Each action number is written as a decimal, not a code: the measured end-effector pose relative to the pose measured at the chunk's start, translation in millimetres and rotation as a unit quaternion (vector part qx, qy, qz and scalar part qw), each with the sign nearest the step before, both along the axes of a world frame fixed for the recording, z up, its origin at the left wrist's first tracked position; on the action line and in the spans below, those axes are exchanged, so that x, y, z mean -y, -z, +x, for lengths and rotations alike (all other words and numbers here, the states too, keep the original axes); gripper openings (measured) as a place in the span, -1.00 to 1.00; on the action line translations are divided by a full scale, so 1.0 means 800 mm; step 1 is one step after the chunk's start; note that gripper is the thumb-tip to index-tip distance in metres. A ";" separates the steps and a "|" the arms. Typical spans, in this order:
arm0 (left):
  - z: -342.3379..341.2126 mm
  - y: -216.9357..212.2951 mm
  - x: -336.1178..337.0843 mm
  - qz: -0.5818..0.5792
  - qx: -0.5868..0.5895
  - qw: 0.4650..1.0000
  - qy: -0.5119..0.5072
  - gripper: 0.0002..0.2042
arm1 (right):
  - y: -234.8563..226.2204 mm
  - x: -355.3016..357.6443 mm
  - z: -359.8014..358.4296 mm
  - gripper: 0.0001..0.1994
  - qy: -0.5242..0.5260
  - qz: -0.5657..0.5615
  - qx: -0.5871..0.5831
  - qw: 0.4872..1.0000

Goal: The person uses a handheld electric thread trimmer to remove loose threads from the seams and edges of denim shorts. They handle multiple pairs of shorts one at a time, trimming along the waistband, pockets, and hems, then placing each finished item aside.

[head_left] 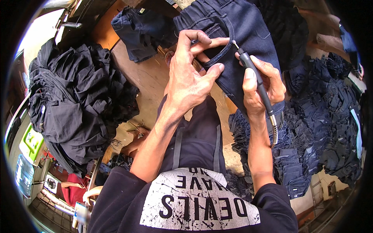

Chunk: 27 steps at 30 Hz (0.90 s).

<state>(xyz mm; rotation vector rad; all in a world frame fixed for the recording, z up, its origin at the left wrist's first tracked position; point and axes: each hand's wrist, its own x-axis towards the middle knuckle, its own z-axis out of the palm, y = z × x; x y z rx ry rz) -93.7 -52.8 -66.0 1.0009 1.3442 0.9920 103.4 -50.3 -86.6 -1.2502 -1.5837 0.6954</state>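
Note:
A pair of dark blue denim trousers (248, 35) lies spread in front of me, its curved, stitched front pocket edge facing my hands. My left hand (192, 73) is at that pocket opening. One finger reaches through to the edge, the index is bent and the thumb stands apart, with the lower fingers partly hidden by the cloth. In my right hand (264, 83) is a black rotary tool handpiece (254, 70), held like a pen, with a metal spring sleeve at its rear end. Its thin metal tip meets the pocket edge beside my left fingertip.
A big heap of black cloth (81, 101) rises on the left. Folded dark denim (142, 33) lies at the far left of the trousers. Stacks of dark garments (307, 128) fill the right side. Another person's arm (330, 42) shows at far right, and someone in red (74, 189) at lower left.

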 end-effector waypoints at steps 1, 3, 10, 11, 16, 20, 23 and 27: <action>0.000 0.000 0.000 -0.006 0.009 1.000 -0.001 -0.39 | 0.002 0.000 0.000 -0.72 0.003 0.001 -0.004 1.000; 0.000 0.000 -0.001 -0.017 0.026 1.000 -0.003 -0.39 | 0.004 0.001 0.000 -0.73 0.010 -0.005 -0.006 1.000; -0.001 0.003 0.000 -0.009 0.034 0.999 0.003 -0.40 | 0.002 0.001 -0.006 -0.74 0.028 -0.024 -0.030 0.999; 0.000 0.003 0.000 -0.020 0.046 0.999 0.001 -0.40 | 0.000 0.000 -0.008 -0.74 0.026 -0.025 -0.038 0.999; -0.001 -0.002 -0.002 -0.013 0.038 0.999 0.007 -0.41 | -0.008 -0.004 -0.014 -0.74 0.023 -0.040 -0.051 0.998; -0.003 0.002 -0.003 -0.009 0.015 1.000 0.018 -0.41 | -0.005 -0.003 -0.012 -0.76 0.022 -0.037 -0.056 0.998; -0.001 0.011 0.003 -0.008 0.026 1.000 0.012 -0.40 | -0.006 -0.003 -0.013 -0.73 0.017 -0.049 -0.055 0.997; 0.001 0.002 0.012 0.107 -0.147 0.983 0.018 -0.33 | -0.021 -0.002 -0.008 -0.65 0.038 -0.112 -0.171 0.978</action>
